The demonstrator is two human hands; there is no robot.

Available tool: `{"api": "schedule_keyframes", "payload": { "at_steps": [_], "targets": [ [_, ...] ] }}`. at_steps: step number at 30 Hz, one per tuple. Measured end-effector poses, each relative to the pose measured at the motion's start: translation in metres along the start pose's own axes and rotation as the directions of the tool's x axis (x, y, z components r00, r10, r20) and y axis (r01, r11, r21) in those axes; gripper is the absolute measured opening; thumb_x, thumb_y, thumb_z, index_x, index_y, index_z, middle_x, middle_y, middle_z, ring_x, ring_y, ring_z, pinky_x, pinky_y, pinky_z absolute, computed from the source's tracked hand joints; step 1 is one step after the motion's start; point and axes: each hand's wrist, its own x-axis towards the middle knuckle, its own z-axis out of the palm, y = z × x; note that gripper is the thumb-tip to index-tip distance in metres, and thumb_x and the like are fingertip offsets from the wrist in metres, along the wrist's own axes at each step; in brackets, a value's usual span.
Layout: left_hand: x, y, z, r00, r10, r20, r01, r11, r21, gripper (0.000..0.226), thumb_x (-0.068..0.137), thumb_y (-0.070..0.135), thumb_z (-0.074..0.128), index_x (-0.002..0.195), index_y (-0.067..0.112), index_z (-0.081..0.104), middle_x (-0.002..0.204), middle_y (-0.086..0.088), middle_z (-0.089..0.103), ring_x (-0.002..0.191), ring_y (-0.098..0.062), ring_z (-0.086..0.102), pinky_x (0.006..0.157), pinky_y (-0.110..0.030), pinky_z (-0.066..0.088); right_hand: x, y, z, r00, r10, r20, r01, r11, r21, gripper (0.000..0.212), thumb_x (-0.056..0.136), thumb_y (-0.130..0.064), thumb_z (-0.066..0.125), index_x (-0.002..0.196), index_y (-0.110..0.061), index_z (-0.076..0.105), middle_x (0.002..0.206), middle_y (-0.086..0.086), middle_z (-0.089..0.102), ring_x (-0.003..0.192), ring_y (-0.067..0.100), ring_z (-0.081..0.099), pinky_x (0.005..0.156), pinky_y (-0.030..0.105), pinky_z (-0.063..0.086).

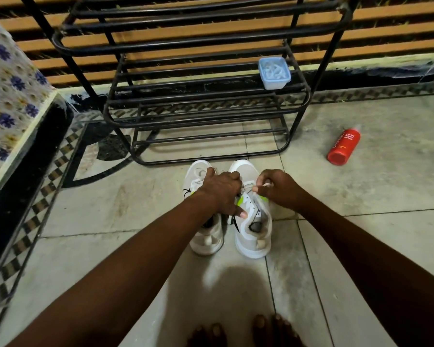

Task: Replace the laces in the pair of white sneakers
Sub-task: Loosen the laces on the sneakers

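While the left hand (219, 191) grips a white sneaker (251, 246) and the right hand (280, 190) pinches its lace (266, 184), hard tugging could topple it.

Single view, taken from the wearer's head, wide-angle, looking forward and down at a tiled floor (361, 221). Near enough to set left hand (219, 194) and right hand (278, 191) at frame centre, with toes (261, 326) at the bottom edge and rack (186, 97) across the top.
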Motion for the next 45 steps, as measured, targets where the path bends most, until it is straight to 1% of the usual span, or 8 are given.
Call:
{"api": "schedule_keyframes", "payload": {
  "at_steps": [4, 8, 11, 14, 18, 23, 28, 45],
  "targets": [
    [0.001, 0.0, -0.001, 1.0, 0.0, -0.002, 0.0, 1.0, -0.006, 0.077, 0.073, 0.079, 0.068, 0.125, 0.022, 0.062, 0.13, 0.003, 0.049, 0.127, -0.022, 0.05, 0.106, -0.055, 0.027, 0.01, -0.009, -0.001, 0.935, -0.298, 0.19, 0.348, 0.679, -0.647, 0.016, 0.091, -0.019, 0.064, 0.104, -0.011, 0.063, 0.098, 0.006, 0.063, 0.099, 0.029, 0.057, 0.096, 0.039, 0.04],
    [0.0, 0.001, -0.001, 1.0, -0.006, 0.002, 0.006, 1.0, -0.001, 0.077, 0.073, 0.079, 0.068, 0.125, 0.022, 0.061, 0.129, 0.003, 0.049, 0.127, -0.022, 0.051, 0.105, -0.054, 0.028, 0.013, -0.011, -0.001, 0.951, -0.257, 0.169, 0.301, 0.67, -0.679, 0.011, 0.094, -0.023, 0.06, 0.097, -0.017, 0.068, 0.092, 0.003, 0.054, 0.097, 0.028, 0.051, 0.089, 0.038, 0.043],
    [0.001, 0.001, -0.002, 1.0, -0.007, -0.004, 0.007, 1.0, -0.008, 0.075, 0.071, 0.079, 0.069, 0.12, 0.023, 0.061, 0.122, 0.004, 0.049, 0.124, -0.021, 0.052, 0.102, -0.052, 0.029, 0.006, -0.01, 0.002, 0.972, -0.109, -0.206, 0.094, 0.992, -0.082, 0.018, 0.083, 0.002, 0.064, 0.075, -0.011, 0.073, 0.079, -0.001, 0.057, 0.082, 0.018, 0.055, 0.081, 0.03, 0.04],
    [0.004, 0.001, -0.002, 1.0, -0.005, -0.01, 0.005, 1.0, -0.027, 0.074, 0.069, 0.079, 0.071, 0.117, 0.023, 0.06, 0.119, 0.006, 0.049, 0.122, -0.021, 0.053, 0.103, -0.052, 0.028, 0.005, -0.014, 0.0, 0.804, 0.467, -0.369, -0.01, 0.631, 0.776, 0.026, 0.086, 0.008, 0.055, 0.074, -0.011, 0.069, 0.074, -0.001, 0.061, 0.071, 0.012, 0.055, 0.06, 0.025, 0.04],
    [0.004, 0.0, -0.001, 1.0, -0.013, -0.006, 0.013, 1.0, -0.013, 0.079, 0.069, 0.08, 0.07, 0.122, 0.022, 0.06, 0.123, 0.004, 0.05, 0.124, -0.021, 0.052, 0.103, -0.052, 0.029, 0.004, -0.015, 0.005, 0.876, 0.457, -0.154, -0.131, 0.533, 0.836, 0.019, 0.1, -0.007, 0.045, 0.086, -0.014, 0.056, 0.082, 0.007, 0.06, 0.069, 0.015, 0.056, 0.06, 0.028, 0.042],
    [0.003, 0.002, -0.002, 1.0, -0.018, 0.01, 0.018, 1.0, -0.012, 0.079, 0.071, 0.08, 0.069, 0.125, 0.023, 0.061, 0.128, 0.005, 0.049, 0.128, -0.02, 0.049, 0.107, -0.054, 0.027, 0.004, 0.0, -0.001, 0.992, -0.025, -0.124, 0.053, 0.973, 0.224, 0.015, 0.103, -0.014, 0.048, 0.09, -0.016, 0.042, 0.066, -0.001, 0.051, 0.053, 0.009, 0.047, 0.054, 0.026, 0.038],
    [0.001, 0.002, -0.003, 1.0, -0.019, 0.017, 0.019, 1.0, -0.013, 0.081, 0.073, 0.08, 0.067, 0.13, 0.023, 0.059, 0.142, 0.002, 0.046, 0.134, -0.022, 0.045, 0.106, -0.054, 0.028, 0.001, 0.001, 0.0, 0.861, -0.475, 0.182, 0.509, 0.816, -0.276, 0.051, 0.083, -0.018, 0.063, 0.13, -0.002, 0.05, 0.071, -0.001, 0.06, 0.059, 0.017, 0.053, 0.062, 0.017, 0.035],
    [0.003, 0.0, 0.003, 1.0, -0.01, -0.005, 0.01, 1.0, -0.013, 0.084, 0.071, 0.081, 0.067, 0.128, 0.022, 0.059, 0.133, 0.004, 0.048, 0.13, -0.021, 0.046, 0.101, -0.051, 0.03, 0.007, -0.011, -0.012, 0.91, -0.336, 0.242, 0.41, 0.647, -0.643, 0.008, 0.089, -0.008, 0.06, 0.085, -0.008, 0.067, 0.088, 0.01, 0.057, 0.092, 0.029, 0.054, 0.074, 0.039, 0.045]
  ]
}}
